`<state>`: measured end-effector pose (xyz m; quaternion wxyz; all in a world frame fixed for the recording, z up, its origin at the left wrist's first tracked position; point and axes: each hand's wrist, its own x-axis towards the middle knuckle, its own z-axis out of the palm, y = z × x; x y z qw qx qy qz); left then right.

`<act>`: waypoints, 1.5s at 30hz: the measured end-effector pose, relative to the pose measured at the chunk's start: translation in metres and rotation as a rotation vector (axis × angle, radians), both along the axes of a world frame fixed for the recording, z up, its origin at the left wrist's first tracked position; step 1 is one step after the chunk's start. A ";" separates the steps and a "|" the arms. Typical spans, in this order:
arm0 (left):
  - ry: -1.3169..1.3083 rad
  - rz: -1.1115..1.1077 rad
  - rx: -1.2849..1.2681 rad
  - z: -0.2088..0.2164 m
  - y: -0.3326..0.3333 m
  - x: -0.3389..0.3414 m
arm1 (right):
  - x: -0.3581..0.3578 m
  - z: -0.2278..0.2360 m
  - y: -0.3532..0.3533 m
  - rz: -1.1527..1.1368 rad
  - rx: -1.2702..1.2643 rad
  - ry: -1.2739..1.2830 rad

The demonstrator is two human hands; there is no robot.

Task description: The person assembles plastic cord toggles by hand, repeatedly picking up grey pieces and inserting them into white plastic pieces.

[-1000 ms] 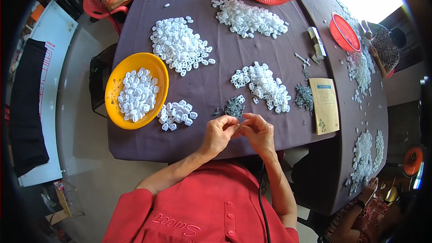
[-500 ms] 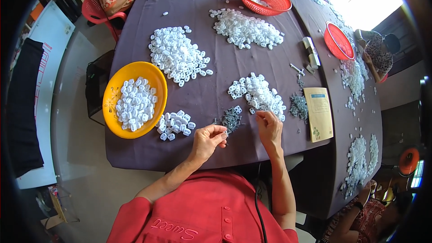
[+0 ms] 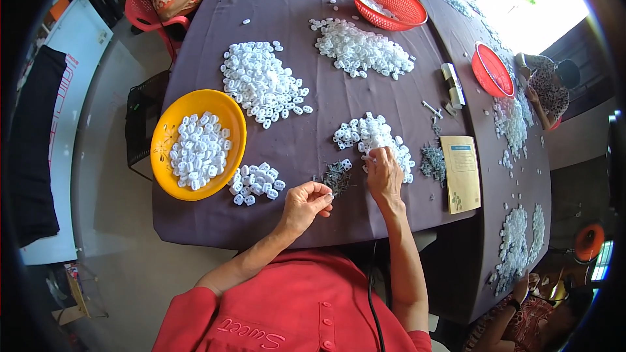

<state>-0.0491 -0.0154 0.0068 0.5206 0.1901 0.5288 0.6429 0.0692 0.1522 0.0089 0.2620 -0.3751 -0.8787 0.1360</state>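
Observation:
My left hand (image 3: 306,207) is closed in a pinch near the table's front edge. A tiny pale piece shows at its fingertips, mostly hidden by them. Just beyond lies a heap of thin grey pin-like pieces (image 3: 337,178), with a white square piece (image 3: 346,164) at its edge. My right hand (image 3: 387,176) reaches into a pile of small white plastic pieces (image 3: 372,132), thumb and fingers drawn together at its near side. Whatever they grip is hidden. Left of my left hand is a small group of white two-holed oval pieces (image 3: 256,182).
A yellow bowl (image 3: 233,115) of white pieces stands at the left. Larger white piles (image 3: 264,85) and a red basket (image 3: 417,13) lie farther off. On the right are a brown envelope (image 3: 462,176) and more grey pieces (image 3: 433,161). Other people sit around the tables.
My right hand has moved slightly left and onto the near side of the white pile. My left hand keeps its pinch, shifted slightly right. The view has tilted a little.

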 end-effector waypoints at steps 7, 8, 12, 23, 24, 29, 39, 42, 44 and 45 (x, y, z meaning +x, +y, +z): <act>0.016 -0.033 0.016 0.017 0.017 0.004 | 0.013 -0.010 -0.008 -0.059 -0.587 0.469; 0.018 -0.041 0.020 0.017 0.019 0.004 | 0.016 -0.006 -0.013 -0.061 -0.594 0.470; 0.059 -0.064 0.021 0.023 0.030 0.007 | 0.026 0.013 -0.029 0.016 -1.217 0.835; 0.138 -0.068 0.018 0.023 0.039 0.017 | 0.034 0.018 -0.046 0.034 -1.347 0.906; 0.146 -0.064 0.010 0.023 0.038 0.017 | 0.034 0.018 -0.047 0.031 -1.351 0.905; 0.168 -0.063 -0.011 0.024 0.039 0.016 | 0.035 0.017 -0.049 0.026 -1.322 0.882; 0.076 -0.089 0.057 0.021 0.037 0.015 | 0.032 0.014 -0.055 0.151 -1.206 0.791; 0.010 -0.081 0.036 0.020 0.035 0.011 | 0.031 0.017 -0.057 0.197 -1.210 0.759; -0.023 -0.078 0.021 0.019 0.034 0.009 | 0.031 0.017 -0.060 0.253 -1.219 0.779; -0.051 -0.085 0.020 0.018 0.033 0.009 | 0.033 0.017 -0.059 0.251 -1.220 0.777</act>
